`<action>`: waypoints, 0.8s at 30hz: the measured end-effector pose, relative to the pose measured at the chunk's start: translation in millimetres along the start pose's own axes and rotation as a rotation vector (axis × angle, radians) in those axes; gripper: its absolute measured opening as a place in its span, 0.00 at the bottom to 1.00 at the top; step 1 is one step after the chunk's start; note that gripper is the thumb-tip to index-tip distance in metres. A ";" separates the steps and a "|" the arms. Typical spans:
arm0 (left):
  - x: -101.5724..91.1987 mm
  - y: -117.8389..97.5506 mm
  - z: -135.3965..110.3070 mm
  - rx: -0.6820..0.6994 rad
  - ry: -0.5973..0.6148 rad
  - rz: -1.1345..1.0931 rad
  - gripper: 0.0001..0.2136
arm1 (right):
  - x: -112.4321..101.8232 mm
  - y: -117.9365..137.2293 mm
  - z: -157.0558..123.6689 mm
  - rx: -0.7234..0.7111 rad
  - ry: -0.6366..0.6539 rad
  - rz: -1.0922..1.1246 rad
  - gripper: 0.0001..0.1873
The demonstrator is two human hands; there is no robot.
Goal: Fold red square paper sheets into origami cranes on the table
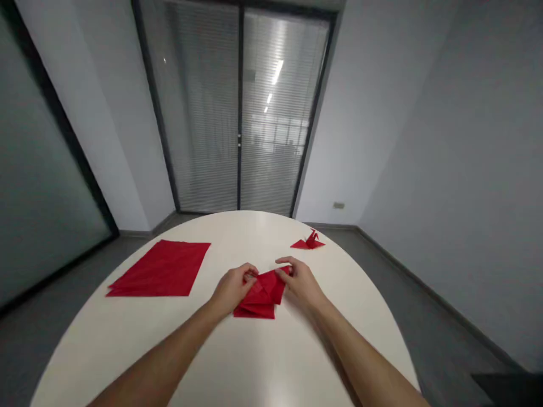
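A partly folded piece of red paper (265, 291) lies in front of me, creased into overlapping flaps. My left hand (238, 285) pinches its upper left edge, fingers curled and pressed together. At the paper's upper right corner, my right hand (299, 277) grips the edge between thumb and fingers, with the index finger stretched out above it. Part of the paper's left side is hidden behind my left hand.
All of this rests on a round white table (220, 362). A stack of flat red paper sheets (163, 268) lies on the left. Near the far right edge sits a folded red paper crane (310, 241). Beyond the table are glass doors (240, 113) with blinds.
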State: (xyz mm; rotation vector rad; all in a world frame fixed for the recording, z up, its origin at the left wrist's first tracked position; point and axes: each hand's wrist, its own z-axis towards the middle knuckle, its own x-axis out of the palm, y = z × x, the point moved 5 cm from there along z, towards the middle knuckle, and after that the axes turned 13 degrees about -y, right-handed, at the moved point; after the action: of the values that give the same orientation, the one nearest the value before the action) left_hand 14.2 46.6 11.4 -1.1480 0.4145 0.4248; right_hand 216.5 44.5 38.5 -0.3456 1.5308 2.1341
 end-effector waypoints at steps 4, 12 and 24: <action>-6.3 -11.2 0.3 0.075 -0.033 -0.076 0.12 | -2.2 -0.5 0.7 -0.006 -0.029 0.002 0.17; -29.1 -56.4 -16.6 0.338 0.207 0.056 0.09 | -2.4 -14.1 7.0 -0.015 -0.041 -0.005 0.15; -15.7 -54.9 -25.4 0.538 0.310 0.334 0.04 | -6.6 -10.5 8.2 -0.082 -0.003 0.050 0.10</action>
State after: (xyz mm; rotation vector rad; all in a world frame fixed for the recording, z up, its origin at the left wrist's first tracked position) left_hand 27.2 2.1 53.2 -0.6163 0.9383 0.3912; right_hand 228.2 53.3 35.9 -0.3348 1.4670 2.2400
